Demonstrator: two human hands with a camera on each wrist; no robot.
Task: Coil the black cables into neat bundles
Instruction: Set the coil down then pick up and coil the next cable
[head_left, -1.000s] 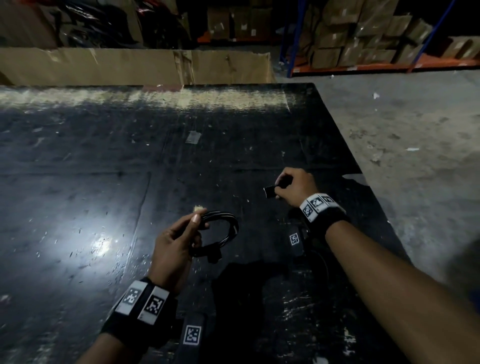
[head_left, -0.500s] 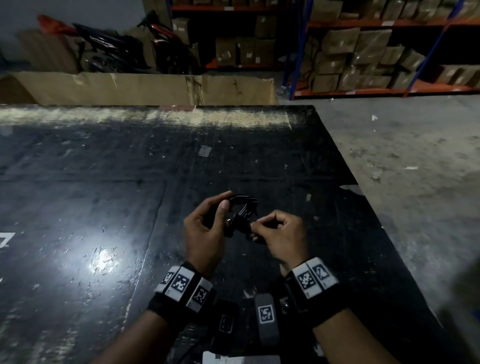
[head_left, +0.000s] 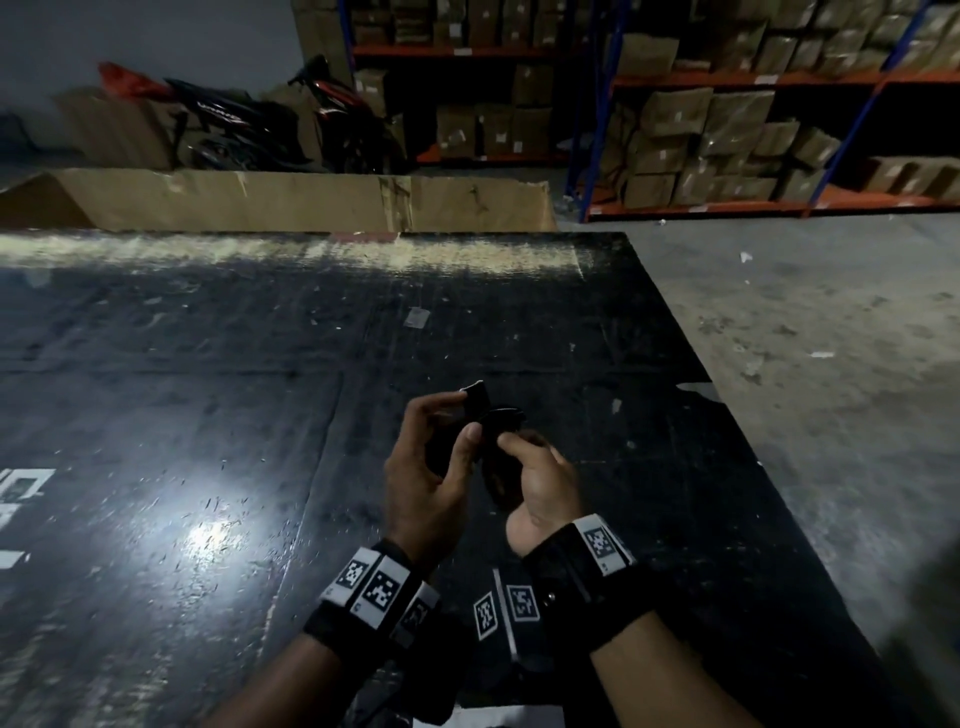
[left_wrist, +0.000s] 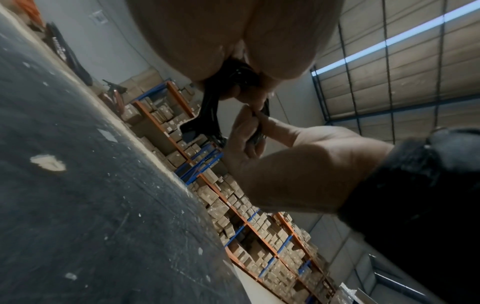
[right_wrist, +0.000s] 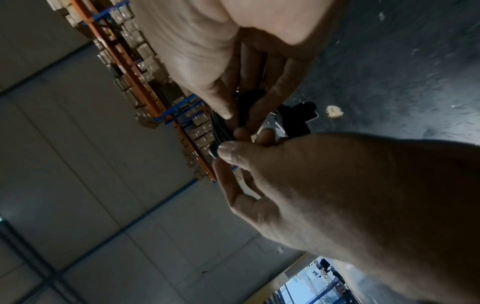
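Coiled black cable (head_left: 501, 418) now pinched by both left hand (head_left: 431, 467) and right hand (head_left: 540, 480); held apart a second ago, above black table (head_left: 208, 415).

Left hand (head_left: 426, 478) and right hand (head_left: 540, 483) meet above the bench (head_left: 208, 415), the coiled cable (head_left: 498, 421) between them. Cardboard sheet (head_left: 291, 200) stands behind the bench; shelving (head_left: 727, 135) behind right; motorcycle (head_left: 291, 130) behind the cardboard.

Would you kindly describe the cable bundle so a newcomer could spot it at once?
Start at the big black mat on the warehouse floor. Above its near right part, the left hand and right hand meet. The coiled black cable is pinched between them, the only thing held.
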